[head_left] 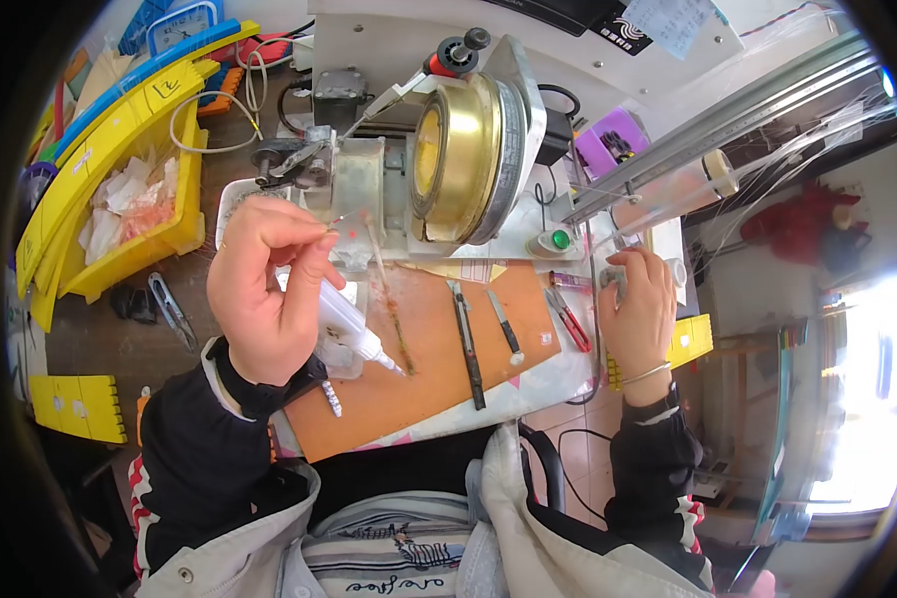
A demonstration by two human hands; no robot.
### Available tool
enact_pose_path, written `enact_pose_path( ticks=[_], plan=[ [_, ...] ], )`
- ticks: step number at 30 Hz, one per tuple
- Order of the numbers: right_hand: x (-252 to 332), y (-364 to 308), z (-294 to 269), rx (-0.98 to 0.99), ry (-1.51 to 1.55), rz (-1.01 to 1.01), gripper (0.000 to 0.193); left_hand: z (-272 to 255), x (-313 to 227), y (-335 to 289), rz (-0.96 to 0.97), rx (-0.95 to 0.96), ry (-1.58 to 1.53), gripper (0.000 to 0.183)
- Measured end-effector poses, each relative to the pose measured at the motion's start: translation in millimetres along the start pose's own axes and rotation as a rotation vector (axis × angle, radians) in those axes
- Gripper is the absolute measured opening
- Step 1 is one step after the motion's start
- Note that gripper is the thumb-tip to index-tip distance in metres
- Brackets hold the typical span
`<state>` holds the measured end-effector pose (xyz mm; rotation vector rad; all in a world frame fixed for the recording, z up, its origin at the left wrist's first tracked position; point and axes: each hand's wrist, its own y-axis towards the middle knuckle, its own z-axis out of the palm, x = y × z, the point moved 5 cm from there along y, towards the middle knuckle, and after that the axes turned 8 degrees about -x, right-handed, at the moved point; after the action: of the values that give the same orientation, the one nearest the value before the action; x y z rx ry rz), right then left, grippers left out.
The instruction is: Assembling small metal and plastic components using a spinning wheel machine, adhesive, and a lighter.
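My left hand (269, 289) is raised over the left part of the workbench, thumb and forefinger pinched on a thin needle-like piece (343, 216). Behind and below it lies a white squeeze bottle (344, 321) with a pointed nozzle, partly hidden by the hand. Close to the pinch stands a machine with a large gold-coloured wheel (447, 159). At the right edge of the bench, my right hand (638, 309) has its fingers curled over a small greyish thing, which they mostly hide. A thin stained stick (393, 304) lies between the bottle and the knives.
An orange-brown board (429, 399) carries a black craft knife (466, 344) and a smaller knife (506, 329). Red-handled pliers (570, 321) lie beside it. A yellow bin (184, 224) with crumpled tissue stands left. A green button (560, 239) and a metal rail (738, 110) are at right.
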<state>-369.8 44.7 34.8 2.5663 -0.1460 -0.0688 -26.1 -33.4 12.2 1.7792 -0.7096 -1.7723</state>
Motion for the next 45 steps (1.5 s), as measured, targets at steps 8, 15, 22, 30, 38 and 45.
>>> enact_pose_path(
  ticks=[8,15,22,30,38,45],
  plan=[
    [15,-13,13,0.117,0.168,-0.139,0.024,-3,3,0,-0.042,-0.023,-0.012,0.008],
    [5,-17,46,0.160,-0.023,-0.192,0.026,-1,4,0,-0.016,-0.006,-0.025,0.010],
    [10,-11,10,0.100,0.060,-0.153,0.027,-3,3,-3,-0.019,-0.016,-0.035,0.010],
    [3,-49,-94,-0.630,0.597,0.077,0.024,0,4,2,-0.144,-0.100,-0.152,0.012],
    [75,-82,-83,0.147,1.089,0.078,0.019,0,5,0,-0.145,-0.122,-0.233,0.008],
    [153,-137,0,0.814,1.547,0.796,0.016,0,4,-2,-0.181,-0.085,-0.190,0.007]
  ],
)
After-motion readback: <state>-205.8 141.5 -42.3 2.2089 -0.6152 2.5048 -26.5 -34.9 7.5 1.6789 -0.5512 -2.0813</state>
